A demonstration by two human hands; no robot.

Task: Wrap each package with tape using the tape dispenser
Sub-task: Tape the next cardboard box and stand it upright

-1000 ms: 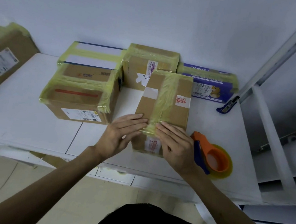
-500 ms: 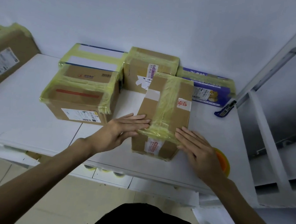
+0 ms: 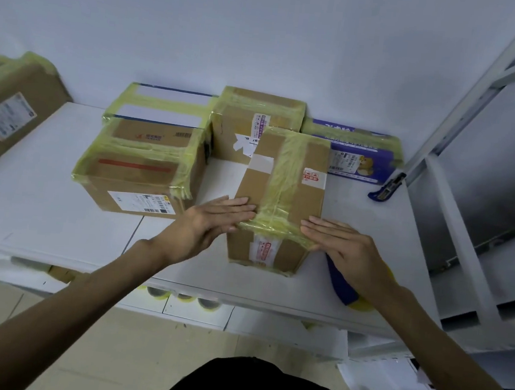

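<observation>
1 taped box (image 3: 281, 197) | left hand (image 3: 206, 227), right hand (image 3: 350, 251) flat against it, fingers straight | tape dispenser (image 3: 342, 286) beside

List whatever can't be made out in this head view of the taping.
- Tape dispenser: head view, mostly hidden under the right hand; only its blue handle and a yellow rim show.
- Left-edge box: head view, cut off by the frame, blurred.
- Shipping label on the near-left box: print too small.
- Tape rolls below: partly hidden by the table edge.
</observation>
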